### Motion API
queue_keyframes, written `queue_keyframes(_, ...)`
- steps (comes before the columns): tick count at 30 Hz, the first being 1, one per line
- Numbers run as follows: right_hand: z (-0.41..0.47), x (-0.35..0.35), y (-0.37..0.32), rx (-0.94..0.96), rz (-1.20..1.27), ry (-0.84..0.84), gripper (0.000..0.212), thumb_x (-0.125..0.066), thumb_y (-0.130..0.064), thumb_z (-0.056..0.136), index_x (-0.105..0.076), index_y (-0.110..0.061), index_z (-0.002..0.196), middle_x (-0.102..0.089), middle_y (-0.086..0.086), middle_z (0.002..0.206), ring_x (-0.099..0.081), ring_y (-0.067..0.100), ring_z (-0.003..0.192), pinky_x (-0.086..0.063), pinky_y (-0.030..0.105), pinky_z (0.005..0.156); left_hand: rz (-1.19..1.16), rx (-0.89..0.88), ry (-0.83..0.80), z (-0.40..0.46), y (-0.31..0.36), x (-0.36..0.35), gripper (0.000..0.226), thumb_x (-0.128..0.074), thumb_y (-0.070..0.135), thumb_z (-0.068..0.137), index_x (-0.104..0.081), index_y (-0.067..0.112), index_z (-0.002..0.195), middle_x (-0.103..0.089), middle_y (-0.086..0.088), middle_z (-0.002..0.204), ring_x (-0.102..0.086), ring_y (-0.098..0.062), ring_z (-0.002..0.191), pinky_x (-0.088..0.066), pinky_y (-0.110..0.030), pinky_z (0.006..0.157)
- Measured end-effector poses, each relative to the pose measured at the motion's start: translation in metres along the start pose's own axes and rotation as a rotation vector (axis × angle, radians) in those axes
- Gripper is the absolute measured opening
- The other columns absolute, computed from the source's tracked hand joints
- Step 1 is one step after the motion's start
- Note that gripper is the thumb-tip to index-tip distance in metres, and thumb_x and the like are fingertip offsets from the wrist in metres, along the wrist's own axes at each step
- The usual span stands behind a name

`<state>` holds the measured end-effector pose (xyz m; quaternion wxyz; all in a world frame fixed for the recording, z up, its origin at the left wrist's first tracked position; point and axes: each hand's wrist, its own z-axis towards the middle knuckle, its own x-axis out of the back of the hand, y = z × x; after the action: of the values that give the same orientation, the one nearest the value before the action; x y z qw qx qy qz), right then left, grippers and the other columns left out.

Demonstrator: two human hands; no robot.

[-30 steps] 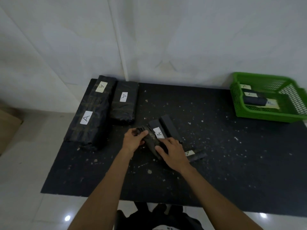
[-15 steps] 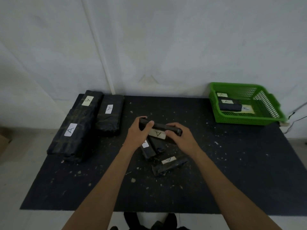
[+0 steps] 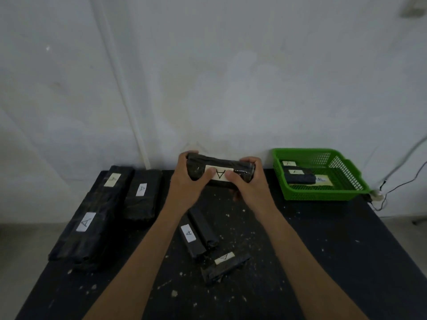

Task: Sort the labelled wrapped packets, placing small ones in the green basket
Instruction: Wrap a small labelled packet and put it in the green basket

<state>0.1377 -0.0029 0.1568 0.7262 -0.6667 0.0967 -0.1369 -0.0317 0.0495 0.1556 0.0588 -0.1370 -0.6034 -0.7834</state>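
We are holding one small black wrapped packet (image 3: 220, 172) up off the desk (image 3: 323, 250), lying crosswise, with its white label marked "A" turned toward us. Our left hand (image 3: 187, 179) is gripping its left end, fingers curled over the top and the thumb pressing the front beside the label. Our right hand (image 3: 248, 181) is gripping the right end in the same way, its thumb touching the label's other side.

The green basket (image 3: 323, 195) is sitting at the desk's far right corner, well apart from the held packet, and a few labelled small packets (image 3: 300, 177) are lying inside it.

Below our wrists, near the middle of the desk, two small packets (image 3: 199, 232) are lying side by side and touching, one showing an "A" label. A third small packet (image 3: 225, 265) is lying just beside their near ends, tilted, label up.

Along the desk's left edge, a long stack of large packets (image 3: 92, 218) is resting with labels up, and another large packet (image 3: 142, 195) is lying just beside it toward the far edge.
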Motion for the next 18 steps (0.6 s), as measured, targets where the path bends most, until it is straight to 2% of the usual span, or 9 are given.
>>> queue_keyframes(4,0.006,-0.004,-0.009,0.019,0.020,0.016,0.035,-0.076,-0.016,0.091,-0.047,-0.016,0.111,-0.066,0.016,0.097,-0.064,0.018,0.055,-0.051,0.030,0.042,0.004,-0.054,-0.016,0.007,0.008,0.006,0.048,-0.076,0.033,0.087,-0.046,0.035,0.125,-0.059,0.017,0.114,-0.057,0.013,0.099,-0.043,-0.002,0.077)
queue_keyframes(6,0.007,-0.005,-0.010,0.015,0.030,0.020,0.035,-0.076,-0.016,0.091,-0.047,-0.016,0.109,-0.066,0.016,0.093,-0.064,0.019,0.053,-0.051,0.030,0.043,0.027,-0.061,-0.022,0.010,0.009,0.008,0.046,-0.076,0.034,0.087,-0.046,0.034,0.122,-0.058,0.017,0.111,-0.055,0.016,0.096,-0.044,-0.003,0.076)
queue_keyframes(9,0.009,-0.006,-0.010,-0.013,0.046,0.014,0.035,-0.076,-0.016,0.090,-0.047,-0.017,0.110,-0.067,0.018,0.099,-0.066,0.017,0.056,-0.052,0.029,0.045,0.043,-0.064,-0.051,0.015,0.007,0.011,0.045,-0.076,0.033,0.087,-0.047,0.029,0.121,-0.058,0.018,0.110,-0.054,0.018,0.094,-0.045,-0.003,0.074)
queue_keyframes(13,0.012,-0.007,-0.009,-0.025,0.044,0.008,0.035,-0.076,-0.014,0.090,-0.047,-0.019,0.110,-0.067,0.019,0.099,-0.065,0.017,0.054,-0.053,0.030,0.046,0.073,-0.071,-0.060,0.018,0.005,0.012,0.042,-0.074,0.035,0.088,-0.047,0.026,0.118,-0.060,0.013,0.108,-0.056,0.012,0.094,-0.041,0.000,0.071)
queue_keyframes(15,0.013,-0.007,-0.009,-0.061,0.082,0.017,0.037,-0.077,-0.015,0.090,-0.048,-0.020,0.112,-0.066,0.018,0.104,-0.064,0.016,0.054,-0.054,0.031,0.048,0.084,-0.066,-0.082,0.018,0.004,0.012,0.047,-0.073,0.038,0.088,-0.046,0.028,0.125,-0.059,0.009,0.115,-0.058,0.002,0.102,-0.041,0.001,0.073)
queue_keyframes(18,0.016,-0.006,-0.010,-0.149,0.172,0.036,0.045,-0.078,-0.018,0.088,-0.048,-0.025,0.121,-0.061,0.016,0.119,-0.064,0.016,0.058,-0.058,0.036,0.057,0.071,-0.061,-0.195,0.018,0.001,0.017,0.077,-0.075,0.039,0.086,-0.031,0.031,0.148,-0.048,0.007,0.138,-0.052,-0.007,0.120,-0.041,0.000,0.087)
